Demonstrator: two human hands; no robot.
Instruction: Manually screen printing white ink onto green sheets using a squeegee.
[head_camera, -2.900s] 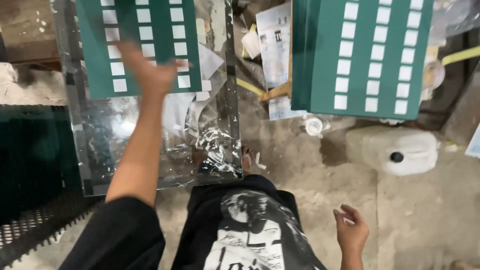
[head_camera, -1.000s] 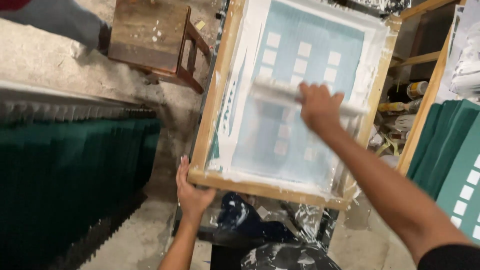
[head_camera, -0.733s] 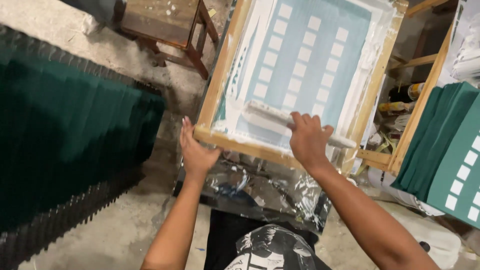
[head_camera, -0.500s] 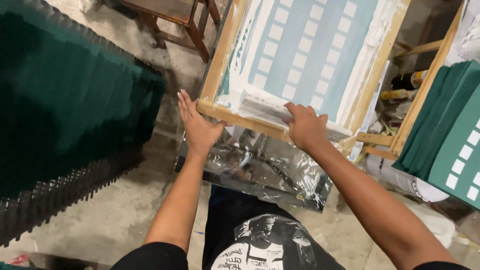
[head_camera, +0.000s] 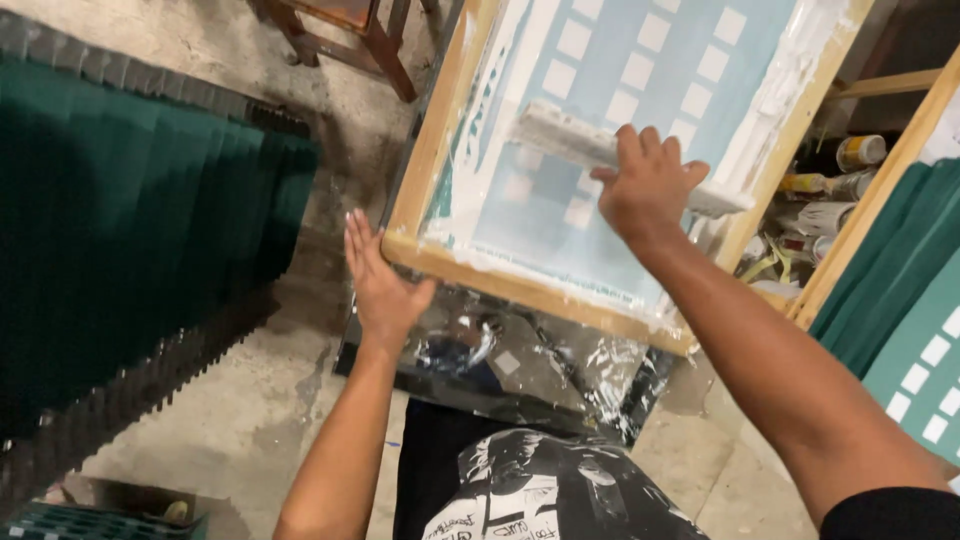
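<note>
Squeegee pass is in hand: the white squeegee (head_camera: 610, 152) is gripped by the right hand (head_camera: 648, 185), fingers wrapped over it, mid-screen inside the wooden frame (head_camera: 520, 283). Left hand (head_camera: 378, 280) lies open and flat, holding nothing, against the frame's near corner. Next pull prob. calls for even pressure w/ the frame steadied.

The left hand (head_camera: 380, 285) lies flat with fingers straight and together at centre left of the frame, its forearm running down to the bottom edge, while the right hand (head_camera: 645, 190), upper centre, curls its fingers closed, arm stretching from lower right.
</note>
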